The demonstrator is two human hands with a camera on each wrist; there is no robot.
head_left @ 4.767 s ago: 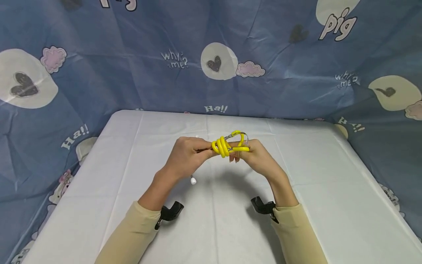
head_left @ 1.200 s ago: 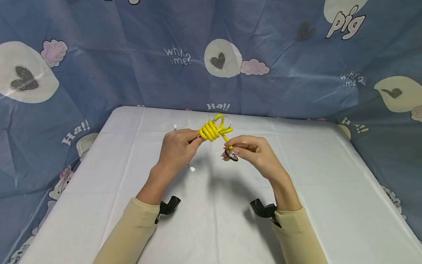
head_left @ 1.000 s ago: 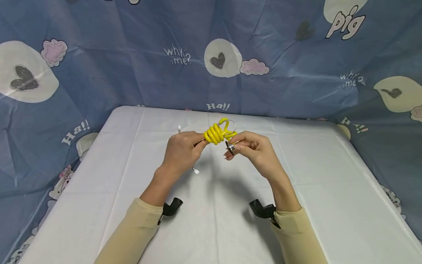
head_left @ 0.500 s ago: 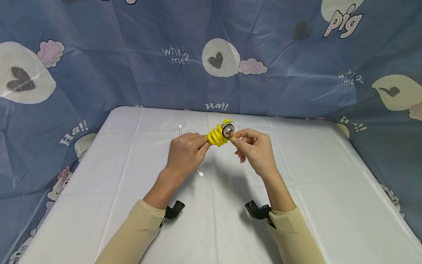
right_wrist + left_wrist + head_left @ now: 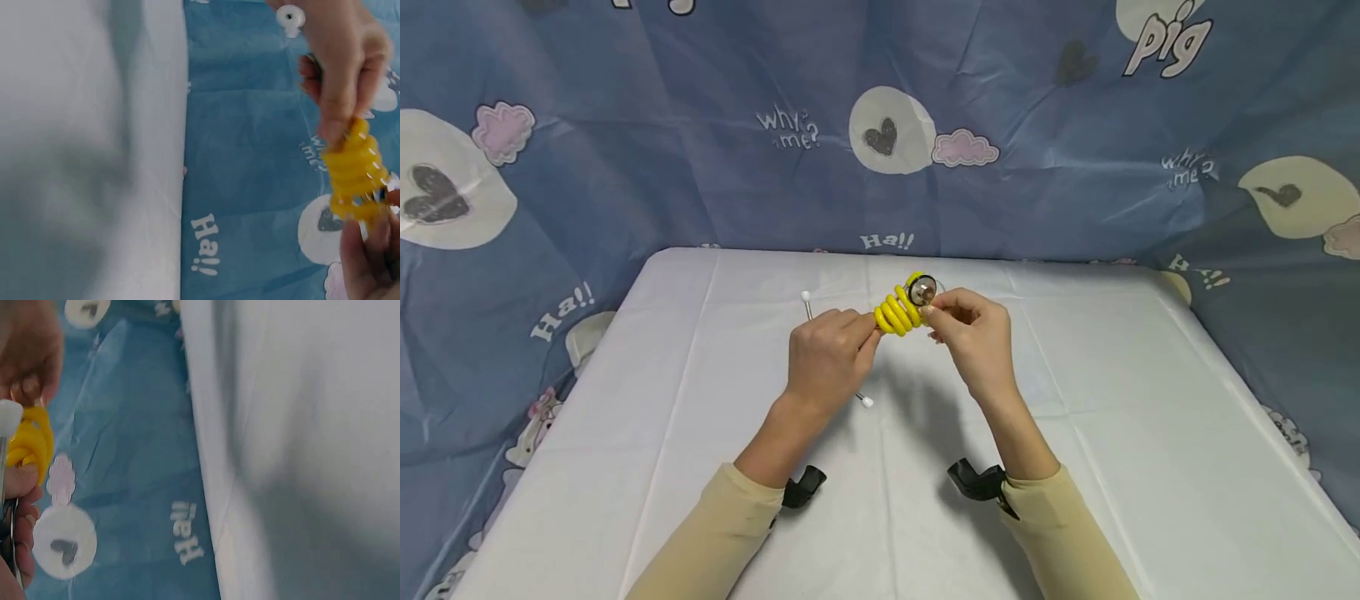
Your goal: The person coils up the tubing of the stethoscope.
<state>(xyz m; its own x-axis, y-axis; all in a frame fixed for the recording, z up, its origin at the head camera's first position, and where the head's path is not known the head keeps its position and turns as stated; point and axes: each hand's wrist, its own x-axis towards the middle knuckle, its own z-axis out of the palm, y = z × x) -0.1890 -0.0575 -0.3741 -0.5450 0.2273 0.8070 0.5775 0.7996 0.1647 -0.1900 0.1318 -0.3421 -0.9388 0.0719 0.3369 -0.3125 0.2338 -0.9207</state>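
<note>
A stethoscope with yellow tubing (image 5: 897, 312) wound in tight coils is held above the table between both hands. My left hand (image 5: 826, 358) grips its metal ear tubes just left of the coils. One white ear tip (image 5: 806, 296) pokes out beyond that hand, another ear tip (image 5: 867, 402) below it. At the right end of the coils, the fingertips of my right hand (image 5: 981, 342) pinch the tubing right by the round chest piece (image 5: 922, 290), whose face is turned up. Coils (image 5: 356, 165) fill the space between both hands in the right wrist view.
A white cloth covers the table (image 5: 1112, 400). Behind it hangs a blue printed curtain (image 5: 737, 192), close along the far edge. Black wrist camera mounts (image 5: 977, 481) stick out from both sleeves.
The right hand came out from behind the coils, pinched the chest piece end, and raised it against their right end. The left hand kept its grip, shifting slightly right lately.
</note>
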